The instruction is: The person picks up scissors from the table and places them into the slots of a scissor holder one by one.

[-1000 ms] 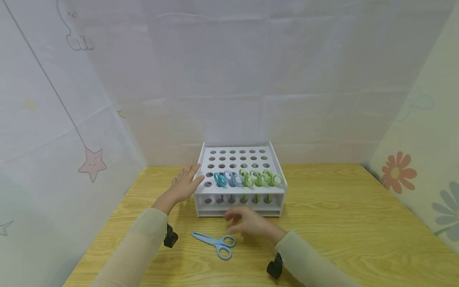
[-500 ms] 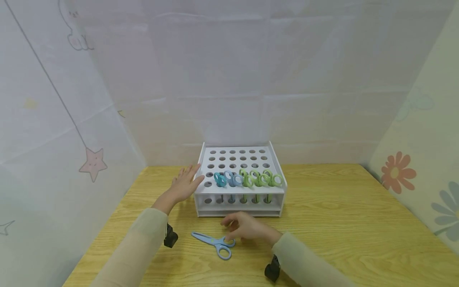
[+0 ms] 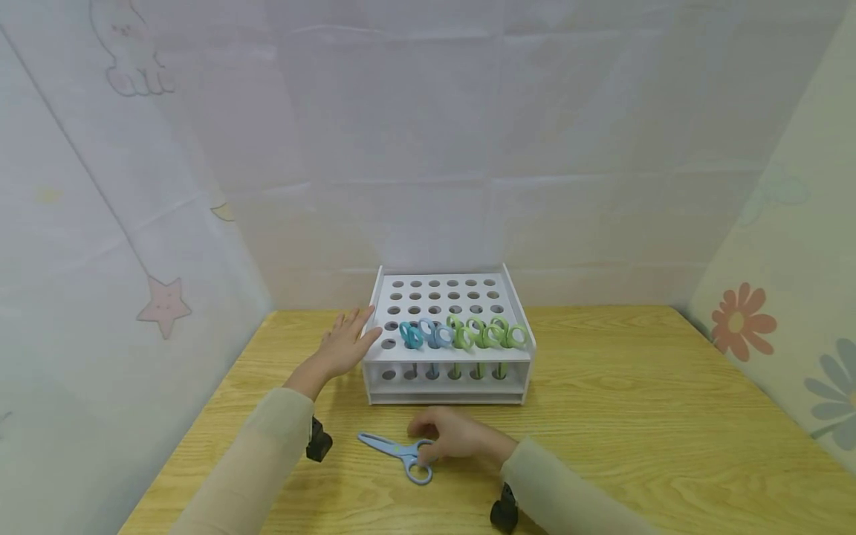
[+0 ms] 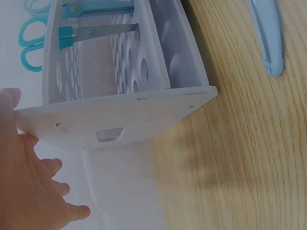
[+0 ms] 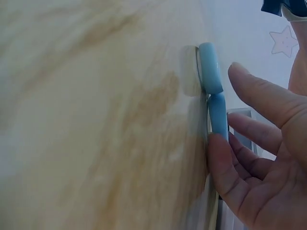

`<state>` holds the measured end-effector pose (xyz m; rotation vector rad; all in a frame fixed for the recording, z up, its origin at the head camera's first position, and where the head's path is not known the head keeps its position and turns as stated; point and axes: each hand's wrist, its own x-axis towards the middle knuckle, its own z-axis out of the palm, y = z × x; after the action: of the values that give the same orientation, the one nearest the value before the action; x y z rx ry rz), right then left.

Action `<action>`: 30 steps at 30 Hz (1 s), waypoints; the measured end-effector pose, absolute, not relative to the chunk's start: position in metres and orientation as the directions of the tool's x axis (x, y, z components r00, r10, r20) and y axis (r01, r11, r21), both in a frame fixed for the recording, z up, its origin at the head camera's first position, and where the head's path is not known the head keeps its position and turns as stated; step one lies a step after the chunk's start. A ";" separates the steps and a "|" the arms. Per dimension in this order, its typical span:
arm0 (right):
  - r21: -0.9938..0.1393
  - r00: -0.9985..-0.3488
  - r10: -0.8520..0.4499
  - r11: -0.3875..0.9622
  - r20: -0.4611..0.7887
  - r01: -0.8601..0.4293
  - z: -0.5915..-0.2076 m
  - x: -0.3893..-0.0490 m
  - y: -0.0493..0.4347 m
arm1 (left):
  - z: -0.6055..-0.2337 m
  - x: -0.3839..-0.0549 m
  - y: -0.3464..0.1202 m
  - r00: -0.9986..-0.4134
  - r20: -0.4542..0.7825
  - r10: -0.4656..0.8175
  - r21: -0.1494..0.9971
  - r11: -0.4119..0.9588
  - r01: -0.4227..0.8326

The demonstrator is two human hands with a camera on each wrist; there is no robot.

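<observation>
Light-blue scissors [image 3: 394, 448] lie on the table, blades to the left and handles to the right. Over the handle loops [image 5: 211, 69] is my right hand [image 3: 455, 433], fingers bent and spread around them. Its thumb stands apart from the loops in the right wrist view; whether a fingertip touches them is unclear. My left hand [image 3: 344, 345] rests along the left side of a white holed rack [image 3: 448, 357], fingers spread, thumb at its top edge. Teal scissors [image 3: 411, 336], blue scissors [image 3: 435, 333] and several green scissors [image 3: 487, 333] stand handles-up in its front row.
The rack's left side panel [image 4: 115, 115] faces the left wrist camera. Wooden tabletop [image 3: 635, 416] extends on both sides of the rack. A pale cloth backdrop [image 3: 414, 148] hangs behind. A small black camera [image 3: 504, 509] sits at the right wrist.
My right hand has come down and toward me, from in front of the rack to the handles of the light-blue scissors. My left hand and the rack stay put.
</observation>
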<state>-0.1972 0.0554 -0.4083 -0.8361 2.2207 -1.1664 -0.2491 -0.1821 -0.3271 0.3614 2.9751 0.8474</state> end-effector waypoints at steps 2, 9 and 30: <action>-0.837 -0.686 -0.716 0.449 -0.127 -0.313 -0.409 -0.196 0.054 | -0.327 -0.249 -0.182 -0.972 0.037 0.231 0.529 0.821 0.215; -0.743 -0.657 -0.749 0.488 -0.085 -0.459 -0.409 -0.196 0.050 | -0.327 -0.249 -0.181 -0.973 0.040 0.228 0.539 0.815 0.213; -0.821 -0.639 -0.763 0.426 -0.101 -0.379 -0.407 -0.194 0.051 | -0.329 -0.251 -0.181 -0.973 0.053 0.225 0.539 0.813 0.218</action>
<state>-0.1939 0.0512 -0.4074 -0.9653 2.2200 -1.1051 -0.2506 -0.1814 -0.3292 0.3640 2.9792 0.8835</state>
